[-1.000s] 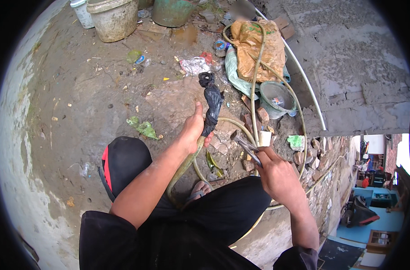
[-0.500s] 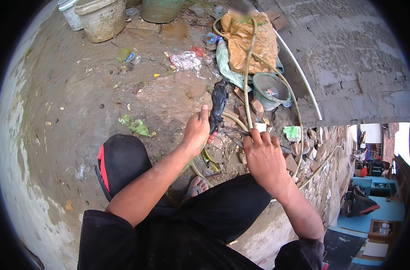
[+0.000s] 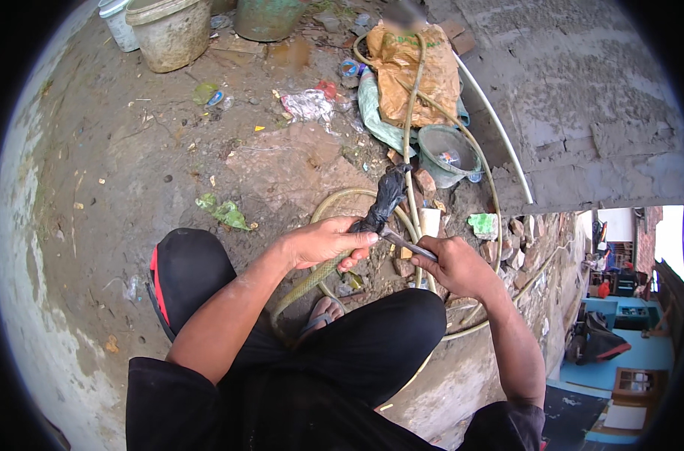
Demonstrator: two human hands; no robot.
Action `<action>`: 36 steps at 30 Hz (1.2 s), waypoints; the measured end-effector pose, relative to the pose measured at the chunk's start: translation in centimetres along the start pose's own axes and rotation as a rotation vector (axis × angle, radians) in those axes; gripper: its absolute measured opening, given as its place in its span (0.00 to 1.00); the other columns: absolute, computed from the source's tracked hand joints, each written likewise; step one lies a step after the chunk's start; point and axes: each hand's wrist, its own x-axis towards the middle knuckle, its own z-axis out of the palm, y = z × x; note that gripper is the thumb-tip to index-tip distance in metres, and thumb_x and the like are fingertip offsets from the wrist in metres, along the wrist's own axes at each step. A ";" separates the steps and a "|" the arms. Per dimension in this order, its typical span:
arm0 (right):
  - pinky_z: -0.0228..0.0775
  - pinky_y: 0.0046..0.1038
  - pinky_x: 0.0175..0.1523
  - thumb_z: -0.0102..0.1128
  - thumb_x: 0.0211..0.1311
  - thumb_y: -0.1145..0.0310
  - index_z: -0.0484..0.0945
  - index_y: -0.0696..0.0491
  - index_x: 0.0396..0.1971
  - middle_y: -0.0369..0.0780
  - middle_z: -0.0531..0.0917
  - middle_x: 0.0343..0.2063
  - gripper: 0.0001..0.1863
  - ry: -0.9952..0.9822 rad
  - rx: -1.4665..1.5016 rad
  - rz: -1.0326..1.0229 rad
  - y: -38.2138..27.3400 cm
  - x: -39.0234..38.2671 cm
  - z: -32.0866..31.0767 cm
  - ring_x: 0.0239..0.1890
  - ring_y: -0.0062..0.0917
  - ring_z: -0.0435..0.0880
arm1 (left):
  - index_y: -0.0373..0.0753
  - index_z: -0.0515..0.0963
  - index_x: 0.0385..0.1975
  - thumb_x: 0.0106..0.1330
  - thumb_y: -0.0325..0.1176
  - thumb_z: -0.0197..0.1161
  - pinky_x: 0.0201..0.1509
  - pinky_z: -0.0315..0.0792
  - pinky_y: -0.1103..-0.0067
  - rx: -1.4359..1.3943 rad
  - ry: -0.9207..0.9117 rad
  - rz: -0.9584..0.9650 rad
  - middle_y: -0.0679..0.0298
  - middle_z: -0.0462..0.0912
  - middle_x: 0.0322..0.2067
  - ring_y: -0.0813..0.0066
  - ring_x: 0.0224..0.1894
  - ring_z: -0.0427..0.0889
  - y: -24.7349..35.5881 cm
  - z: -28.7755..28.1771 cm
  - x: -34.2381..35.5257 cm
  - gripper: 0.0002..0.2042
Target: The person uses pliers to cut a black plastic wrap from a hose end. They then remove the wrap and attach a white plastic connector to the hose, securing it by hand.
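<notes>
My left hand is closed around a yellow-green braided hose just below a bundle of crumpled black plastic wrapped at the hose's end. My right hand grips a metal tool, apparently pliers, whose tip reaches the lower edge of the plastic beside my left thumb; whether its jaws close on anything is unclear. Loops of pale hose lie behind both hands, running over an orange sack.
Dirty buckets stand at the top left. A small pail sits among broken bricks and litter. A white pipe runs along a concrete slab at the right. My bent legs and sandalled foot are below.
The black bundle has tipped to the right. My left hand has turned from upright to sideways, and my right hand has shifted its grip on the tool, bringing its tip against the bundle.
</notes>
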 end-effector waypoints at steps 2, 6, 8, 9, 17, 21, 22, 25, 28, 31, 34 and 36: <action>0.78 0.40 0.37 0.62 0.76 0.57 0.82 0.58 0.39 0.47 0.86 0.27 0.17 -0.133 0.227 0.026 1.0 -0.1 -0.2 0.28 0.40 0.87 | 0.38 0.71 0.55 0.81 0.43 0.60 0.32 0.69 0.78 0.141 0.032 -0.038 0.73 0.67 0.26 0.83 0.28 0.69 0.1 0.4 -0.2 0.16; 0.74 0.26 0.30 0.58 0.80 0.53 0.82 0.58 0.41 0.36 0.83 0.26 0.20 -0.447 0.662 0.204 2.4 -0.1 -0.3 0.23 0.17 0.81 | 0.30 0.68 0.57 0.79 0.40 0.61 0.36 0.75 0.66 0.845 0.262 0.029 0.55 0.79 0.30 0.61 0.33 0.81 0.4 2.4 0.3 0.20; 0.77 0.30 0.32 0.56 0.81 0.53 0.82 0.58 0.42 0.39 0.84 0.27 0.20 -0.474 0.650 0.235 2.0 0.0 -0.3 0.23 0.24 0.84 | 0.25 0.67 0.57 0.77 0.37 0.61 0.42 0.76 0.57 1.028 0.370 0.037 0.40 0.82 0.36 0.42 0.42 0.83 -0.7 2.9 0.8 0.21; 0.78 0.33 0.34 0.55 0.80 0.54 0.82 0.58 0.43 0.41 0.85 0.28 0.19 -0.414 0.442 0.184 2.1 -0.1 -0.1 0.24 0.28 0.85 | 0.23 0.66 0.58 0.77 0.36 0.61 0.44 0.77 0.52 1.120 0.424 0.042 0.33 0.84 0.39 0.33 0.47 0.84 -1.0 3.2 1.1 0.22; 0.79 0.38 0.50 0.62 0.60 0.67 0.80 0.50 0.39 0.39 0.83 0.36 0.08 0.315 -0.760 -0.145 2.0 0.6 -0.1 0.43 0.34 0.86 | 0.29 0.72 0.45 0.78 0.40 0.62 0.28 0.77 0.61 1.159 0.462 0.049 0.44 0.84 0.31 0.48 0.29 0.87 -3.5 2.7 1.8 0.17; 0.75 0.35 0.45 0.65 0.54 0.67 0.75 0.50 0.34 0.36 0.76 0.31 0.10 0.506 -0.670 -0.339 8.1 1.8 1.7 0.37 0.32 0.81 | 0.41 0.70 0.40 0.80 0.45 0.60 0.21 0.62 0.82 0.447 0.070 -0.313 0.76 0.66 0.24 0.88 0.22 0.63 -0.4 4.6 1.6 0.14; 0.74 0.36 0.45 0.65 0.54 0.67 0.74 0.50 0.34 0.37 0.76 0.31 0.10 0.526 -0.625 -0.365 8.8 2.8 2.6 0.37 0.33 0.81 | 0.41 0.70 0.40 0.80 0.45 0.60 0.21 0.62 0.82 0.397 0.089 -0.300 0.75 0.67 0.24 0.88 0.22 0.63 -0.7 4.5 1.3 0.14; 0.73 0.37 0.45 0.66 0.53 0.67 0.73 0.51 0.35 0.38 0.76 0.32 0.12 0.570 -0.500 -0.401 10.7 5.3 5.1 0.38 0.35 0.81 | 0.41 0.69 0.41 0.80 0.44 0.60 0.21 0.60 0.82 0.291 0.141 -0.297 0.74 0.68 0.25 0.87 0.21 0.62 -0.6 4.3 0.7 0.14; 0.73 0.38 0.47 0.66 0.54 0.67 0.73 0.51 0.36 0.39 0.76 0.33 0.12 0.573 -0.409 -0.351 11.5 6.8 8.2 0.39 0.37 0.81 | 0.41 0.69 0.41 0.81 0.44 0.60 0.21 0.59 0.82 0.324 0.249 -0.349 0.74 0.68 0.25 0.87 0.22 0.63 -0.2 4.3 0.4 0.13; 0.75 0.40 0.42 0.64 0.64 0.63 0.76 0.54 0.38 0.43 0.82 0.33 0.11 0.488 -0.285 -0.172 10.2 7.2 11.0 0.35 0.41 0.84 | 0.40 0.72 0.42 0.82 0.44 0.57 0.24 0.62 0.81 0.379 0.436 -0.231 0.73 0.69 0.25 0.86 0.24 0.65 -2.2 1.9 0.0 0.13; 0.75 0.40 0.37 0.59 0.74 0.58 0.81 0.57 0.38 0.46 0.84 0.26 0.15 0.176 0.003 -0.052 7.6 7.4 11.7 0.28 0.44 0.85 | 0.37 0.77 0.38 0.83 0.50 0.52 0.30 0.68 0.76 0.826 0.694 -0.033 0.71 0.73 0.22 0.80 0.25 0.71 -4.7 -1.4 -0.1 0.20; 0.74 0.41 0.36 0.57 0.77 0.56 0.83 0.59 0.38 0.47 0.83 0.22 0.19 -0.057 0.328 0.050 6.6 7.2 11.3 0.27 0.44 0.84 | 0.36 0.78 0.36 0.84 0.52 0.49 0.33 0.70 0.74 0.921 0.761 -0.044 0.70 0.74 0.21 0.78 0.26 0.73 -4.1 -1.9 0.2 0.24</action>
